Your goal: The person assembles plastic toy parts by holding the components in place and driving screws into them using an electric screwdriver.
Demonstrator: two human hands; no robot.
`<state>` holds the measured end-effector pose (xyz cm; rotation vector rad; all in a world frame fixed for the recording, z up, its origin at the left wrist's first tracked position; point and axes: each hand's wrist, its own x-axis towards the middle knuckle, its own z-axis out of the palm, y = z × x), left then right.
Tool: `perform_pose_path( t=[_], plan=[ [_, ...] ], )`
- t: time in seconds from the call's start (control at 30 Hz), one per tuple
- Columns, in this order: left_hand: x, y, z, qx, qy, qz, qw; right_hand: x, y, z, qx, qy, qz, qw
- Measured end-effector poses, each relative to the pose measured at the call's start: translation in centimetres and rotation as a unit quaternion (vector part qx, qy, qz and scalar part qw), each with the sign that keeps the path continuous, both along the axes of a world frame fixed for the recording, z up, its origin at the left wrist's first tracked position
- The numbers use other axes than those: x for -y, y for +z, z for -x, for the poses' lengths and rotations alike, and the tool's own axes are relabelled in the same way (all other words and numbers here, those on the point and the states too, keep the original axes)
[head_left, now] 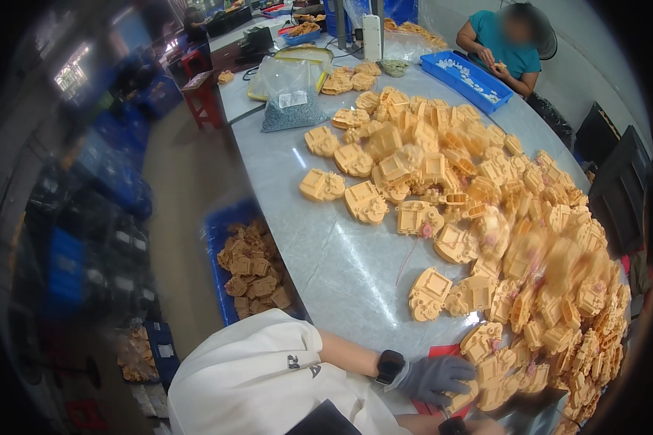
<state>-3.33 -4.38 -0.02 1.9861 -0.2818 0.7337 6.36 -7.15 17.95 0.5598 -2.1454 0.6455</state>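
Observation:
My left hand (437,380), in a grey glove with a black watch at the wrist, is closed over a light-orange moulded plastic housing (463,398) near the table's front edge. Under and beside that hand shows a red flat piece (444,351). At the lower edge of the view is my right hand (485,428), with a black band at its wrist; its fingers are cut off from sight. Similar housings (481,341) lie right beside my left hand, some with pinkish marks.
A large heap of orange housings (551,268) covers the table's right side. Farther back are a clear bag of small grey pieces (293,111) and a blue tray (425,66) with white parts. A co-worker (502,43) sits behind it. A blue crate (220,274) of housings stands left of the table.

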Motion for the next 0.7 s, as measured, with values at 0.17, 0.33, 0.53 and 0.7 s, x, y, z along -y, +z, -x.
perform_pose_path(
  t=[0.17, 0.33, 0.53, 0.7],
  plan=[
    [0.0, -0.5, -0.2, 0.004, -0.001, 0.008, 1.000, 0.3, -0.2, -0.1, -0.004, -0.011, 0.018, 1.000],
    [-0.1, -0.5, -0.2, 0.002, 0.016, -0.015, 1.000, 0.7, -0.3, -0.2, -0.007, -0.008, 0.040, 0.999],
    [-0.2, -0.7, -0.3, 0.001, 0.001, -0.009, 1.000, 0.9, -0.2, -0.4, -0.007, -0.016, 0.064, 0.998],
    [-0.1, -0.9, -0.3, 0.003, 0.002, -0.010, 1.000, 1.4, 0.1, -0.4, -0.009, -0.028, 0.077, 0.997]
  ],
)
